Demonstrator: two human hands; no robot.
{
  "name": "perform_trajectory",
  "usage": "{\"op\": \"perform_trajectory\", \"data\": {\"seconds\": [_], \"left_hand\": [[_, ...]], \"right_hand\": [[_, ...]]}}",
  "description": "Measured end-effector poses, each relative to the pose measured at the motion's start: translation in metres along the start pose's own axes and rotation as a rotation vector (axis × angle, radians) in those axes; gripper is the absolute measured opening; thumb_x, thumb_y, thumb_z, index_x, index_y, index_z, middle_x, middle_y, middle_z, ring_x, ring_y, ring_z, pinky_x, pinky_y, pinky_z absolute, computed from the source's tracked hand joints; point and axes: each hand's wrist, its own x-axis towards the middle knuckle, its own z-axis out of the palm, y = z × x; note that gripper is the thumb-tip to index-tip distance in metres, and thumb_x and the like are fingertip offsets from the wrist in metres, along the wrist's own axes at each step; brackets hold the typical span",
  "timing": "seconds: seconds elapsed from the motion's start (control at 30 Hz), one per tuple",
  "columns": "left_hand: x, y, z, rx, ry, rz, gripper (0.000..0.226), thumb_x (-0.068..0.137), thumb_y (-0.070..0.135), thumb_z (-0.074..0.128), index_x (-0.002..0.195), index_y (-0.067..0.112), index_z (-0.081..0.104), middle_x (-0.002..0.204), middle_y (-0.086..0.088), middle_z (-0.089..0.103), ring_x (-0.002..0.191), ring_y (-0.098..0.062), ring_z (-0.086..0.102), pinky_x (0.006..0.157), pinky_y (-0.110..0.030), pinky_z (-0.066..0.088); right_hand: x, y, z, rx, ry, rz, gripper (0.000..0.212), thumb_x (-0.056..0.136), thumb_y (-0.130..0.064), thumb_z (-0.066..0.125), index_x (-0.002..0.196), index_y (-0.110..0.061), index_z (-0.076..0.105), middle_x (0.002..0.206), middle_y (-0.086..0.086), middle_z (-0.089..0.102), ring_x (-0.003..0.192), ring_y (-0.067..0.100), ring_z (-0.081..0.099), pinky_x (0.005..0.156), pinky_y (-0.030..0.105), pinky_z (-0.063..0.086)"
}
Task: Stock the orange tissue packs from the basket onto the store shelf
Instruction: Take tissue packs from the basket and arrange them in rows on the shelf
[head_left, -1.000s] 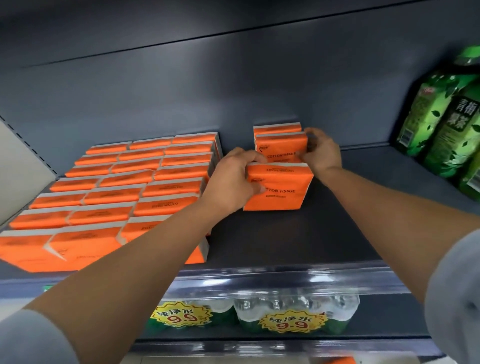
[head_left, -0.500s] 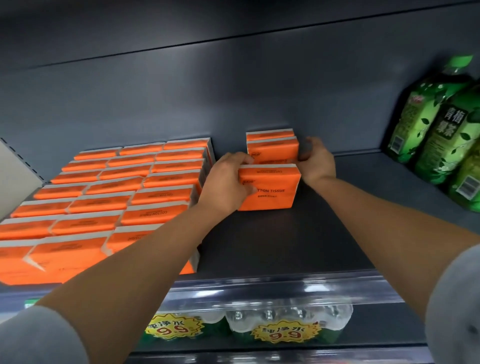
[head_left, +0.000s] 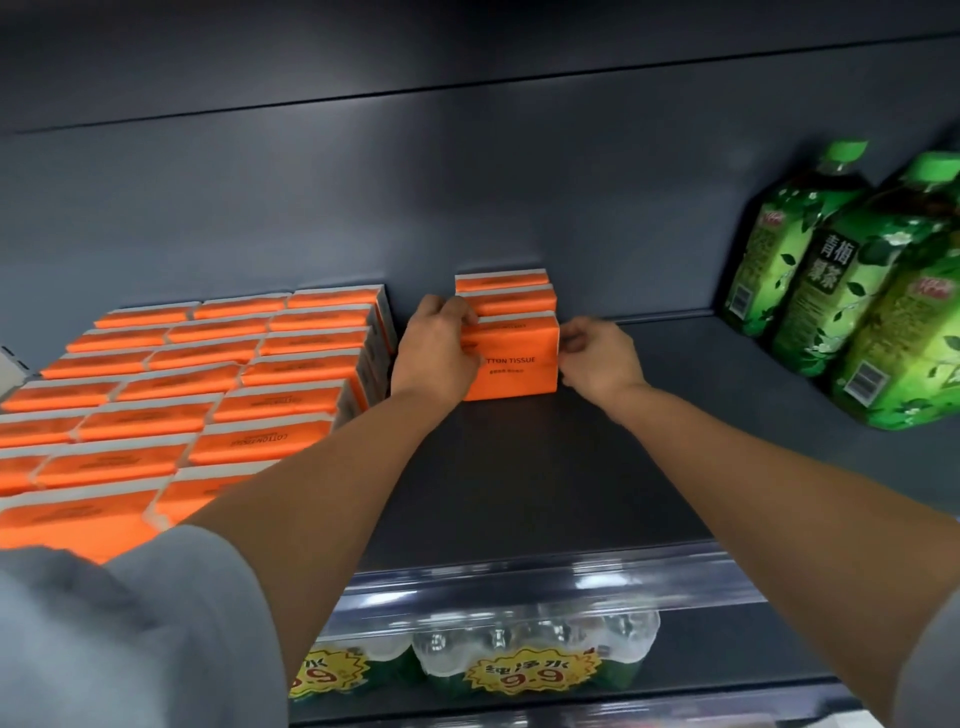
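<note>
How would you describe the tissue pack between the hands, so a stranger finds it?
On the dark shelf, right of the big orange block, stands a short row of three packs. It is the frontmost pack, the only one there showing a lettered front face.

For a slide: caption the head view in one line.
Left hand and right hand hold the front orange tissue pack on the shelf near green bottles.

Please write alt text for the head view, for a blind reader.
A left hand grips the front orange tissue pack of a row on a shelf; the right hand meets its right edge. More orange packs fill the left; green bottles stand at right.
</note>
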Motion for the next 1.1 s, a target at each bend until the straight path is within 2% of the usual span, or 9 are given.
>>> {"op": "perform_trajectory", "data": {"seconds": [0.17, 0.37, 0.57, 0.7, 0.83, 0.93, 1.1], "left_hand": [[0.004, 0.002, 0.006, -0.008, 0.019, -0.013, 0.042, 0.077, 0.004, 0.072, 0.115, 0.012, 0.058, 0.117, -0.005, 0.043, 0.105, -0.022, 0.052, 0.086, -0.023, 0.046], [0.009, 0.006, 0.01, -0.003, 0.029, -0.028, 0.042, 0.077, 0.003, 0.07, 0.116, 0.012, 0.057, 0.117, -0.006, 0.042, 0.108, -0.023, 0.05, 0.087, -0.03, 0.05], [0.01, 0.007, 0.013, 0.005, 0.036, -0.026, 0.04, 0.078, 0.003, 0.069, 0.115, 0.011, 0.055, 0.115, -0.006, 0.041, 0.105, -0.023, 0.051, 0.086, -0.034, 0.052], [0.008, 0.007, 0.011, 0.019, 0.024, -0.024, 0.043, 0.078, 0.005, 0.069, 0.118, 0.012, 0.055, 0.119, -0.007, 0.041, 0.112, -0.024, 0.047, 0.088, -0.038, 0.052], [0.0, 0.011, 0.006, 0.089, -0.032, -0.004, 0.054, 0.08, 0.013, 0.069, 0.129, 0.012, 0.048, 0.127, -0.008, 0.04, 0.122, -0.024, 0.039, 0.092, -0.04, 0.05], [-0.007, 0.016, -0.006, 0.178, -0.098, 0.012, 0.061, 0.082, 0.016, 0.069, 0.137, 0.012, 0.041, 0.132, -0.01, 0.038, 0.125, -0.026, 0.035, 0.097, -0.039, 0.045], [-0.029, 0.018, -0.039, 0.37, -0.161, 0.059, 0.057, 0.084, 0.017, 0.065, 0.137, 0.012, 0.043, 0.133, -0.011, 0.045, 0.124, -0.029, 0.039, 0.099, -0.039, 0.041]], "right_hand": [[0.0, -0.001, 0.0, 0.009, 0.033, 0.016, 0.02, 0.085, -0.008, 0.06, 0.092, -0.027, 0.061, 0.091, -0.004, 0.066, 0.093, 0.018, 0.066, 0.083, 0.041, 0.057], [-0.001, -0.004, -0.001, -0.023, 0.054, 0.023, 0.029, 0.087, -0.008, 0.056, 0.112, -0.018, 0.063, 0.106, 0.002, 0.067, 0.1, 0.019, 0.063, 0.086, 0.033, 0.054], [-0.002, -0.004, -0.001, -0.043, 0.035, 0.017, 0.03, 0.09, -0.008, 0.055, 0.118, -0.017, 0.06, 0.113, 0.004, 0.065, 0.104, 0.02, 0.061, 0.08, 0.028, 0.05], [-0.006, -0.004, -0.002, -0.081, 0.02, 0.013, 0.036, 0.091, -0.01, 0.055, 0.126, -0.015, 0.055, 0.115, 0.006, 0.064, 0.105, 0.02, 0.06, 0.079, 0.027, 0.048], [-0.016, -0.004, -0.005, -0.162, -0.012, 0.03, 0.044, 0.091, -0.014, 0.056, 0.135, -0.014, 0.049, 0.12, 0.007, 0.062, 0.109, 0.021, 0.059, 0.08, 0.024, 0.044], [-0.029, -0.007, -0.006, -0.269, -0.028, 0.037, 0.041, 0.09, -0.015, 0.058, 0.13, -0.012, 0.05, 0.121, 0.009, 0.061, 0.109, 0.023, 0.059, 0.081, 0.029, 0.048], [-0.065, -0.014, -0.008, -0.402, -0.06, 0.017, 0.037, 0.089, -0.018, 0.057, 0.126, -0.015, 0.051, 0.123, 0.01, 0.058, 0.108, 0.026, 0.058, 0.082, 0.032, 0.05]]}}
